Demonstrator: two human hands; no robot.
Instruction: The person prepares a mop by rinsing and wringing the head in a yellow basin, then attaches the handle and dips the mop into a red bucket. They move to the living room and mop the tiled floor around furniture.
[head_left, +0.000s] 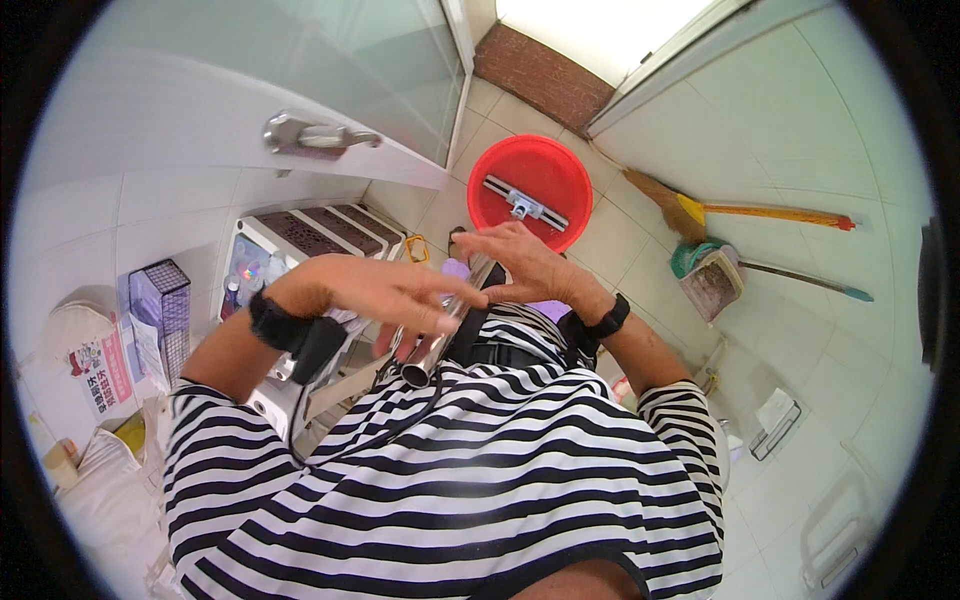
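Note:
A shiny metal pole (429, 352) slants up from my waist, its hollow end towards me, and passes behind my hands. My left hand (382, 289), slightly blurred, is over the pole with its fingers apart. My right hand (529, 262) is beside the pole's upper part, thumb and fingers spread; whether it touches the pole cannot be told. Beyond them, a mop or squeegee head (525, 202) with a pale blue joint lies in a red plastic basin (484, 161) on the tiled floor. The link between pole and head is hidden by my right hand.
A white door with a metal handle (322, 139) stands at upper left. Below it are a drawer cabinet (322, 229) and a wire basket (161, 315). At right, a broom (667, 202) and a long-handled dustpan (709, 281) stand by the wall. A brown threshold (544, 75) lies beyond the basin.

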